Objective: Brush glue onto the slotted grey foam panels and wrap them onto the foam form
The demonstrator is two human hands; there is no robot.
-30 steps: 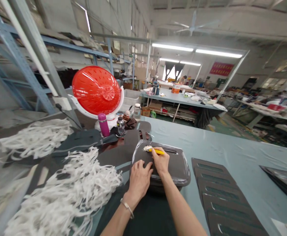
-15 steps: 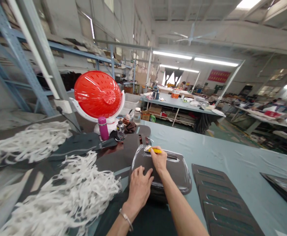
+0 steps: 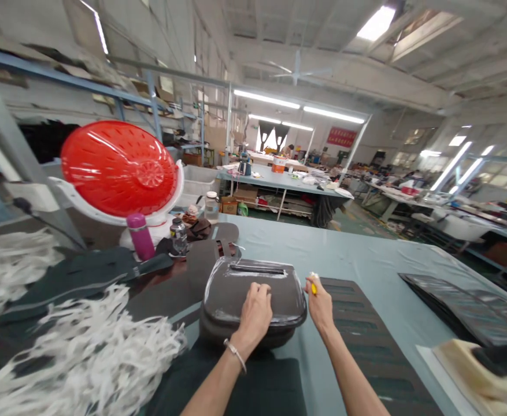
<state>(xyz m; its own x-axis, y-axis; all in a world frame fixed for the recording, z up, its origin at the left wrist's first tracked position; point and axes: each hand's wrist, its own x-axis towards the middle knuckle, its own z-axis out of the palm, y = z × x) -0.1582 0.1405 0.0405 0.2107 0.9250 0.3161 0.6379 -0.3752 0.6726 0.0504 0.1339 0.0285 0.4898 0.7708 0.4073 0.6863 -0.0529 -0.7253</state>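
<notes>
My left hand (image 3: pixel 255 315) lies flat on a dark grey padded panel (image 3: pixel 253 297), which is moulded over a rounded form and has a narrow slot near its far edge. Whitish streaks run along the panel's rim and beside the slot. My right hand (image 3: pixel 320 303) is off the panel, just past its right edge, pinching a small yellow-handled tool with a white tip (image 3: pixel 313 283). A thin bracelet circles my left wrist.
The pale blue table (image 3: pixel 357 260) holds a stack of slotted dark panels (image 3: pixel 366 329) on the right. Bundles of white strips (image 3: pixel 84 341) lie left, near a magenta flask (image 3: pixel 140 236), a metal bottle (image 3: pixel 178 237), and a red-and-white fan (image 3: pixel 118 170). Further worktables stand beyond.
My right hand has lifted off the panel and moved right with the yellow tool. The view has swung left, bringing a pale foam block into the lower right corner.
</notes>
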